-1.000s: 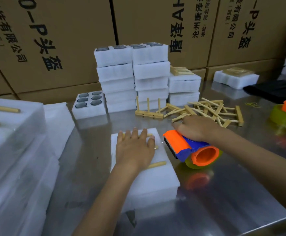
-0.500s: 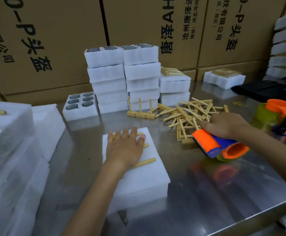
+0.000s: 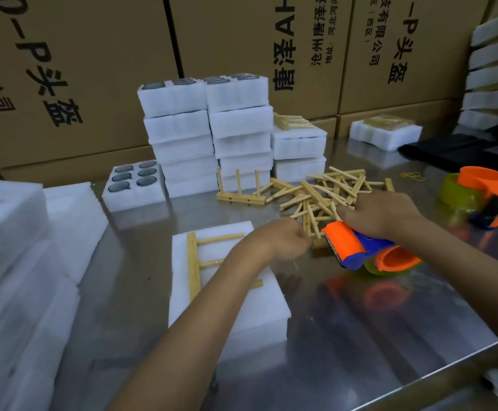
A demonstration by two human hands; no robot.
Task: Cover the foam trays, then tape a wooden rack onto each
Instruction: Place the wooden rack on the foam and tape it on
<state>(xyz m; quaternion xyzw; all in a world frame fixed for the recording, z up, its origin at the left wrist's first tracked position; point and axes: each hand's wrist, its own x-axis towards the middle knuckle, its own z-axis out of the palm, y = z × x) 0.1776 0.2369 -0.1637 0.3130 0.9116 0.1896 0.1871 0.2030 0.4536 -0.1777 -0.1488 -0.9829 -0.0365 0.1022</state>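
- A covered foam tray (image 3: 241, 310) lies on the desk (image 3: 375, 321) nearest the person, with a wooden rack (image 3: 195, 262) flat on top of it.
- The left hand (image 3: 280, 237) is over the tray's far right corner; the right hand (image 3: 381, 213) rests on a tape dispenser (image 3: 360, 250) just right of the tray.
- Behind both hands lies a heap of wooden racks (image 3: 324, 191), one standing upright at its left end.
- Stacks of foam trays (image 3: 209, 132) stand behind the heap, against cardboard boxes (image 3: 78, 69).
- An uncovered tray (image 3: 135, 185) sits left of the stacks.
- A second tape dispenser (image 3: 485, 194) lies at far right.
- More foam (image 3: 19, 262) is piled at the left edge.
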